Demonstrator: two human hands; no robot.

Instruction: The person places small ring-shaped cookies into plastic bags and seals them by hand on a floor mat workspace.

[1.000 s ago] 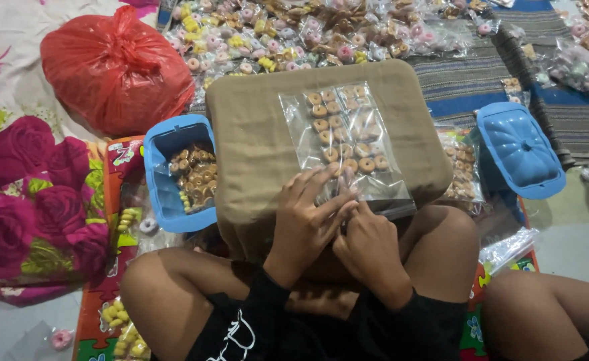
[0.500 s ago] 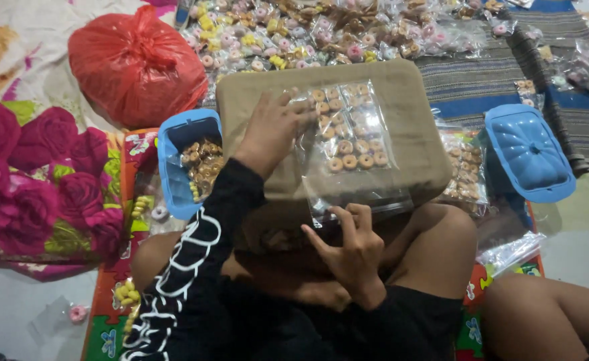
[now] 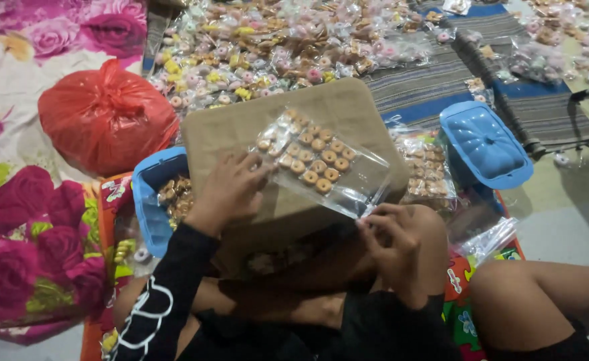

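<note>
Three rows of ring cookies fill the clear bag [image 3: 318, 167] (lying flat); right hand [image 3: 391, 244] fingers pinch its edge.

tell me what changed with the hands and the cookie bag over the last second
The left hand left the bag's near end, reached toward the blue tub, and now rests at the far left corner of the clear bag of ring cookies. The right hand stayed pinching the bag's near edge. The bag stayed on the tan cushion.
</note>
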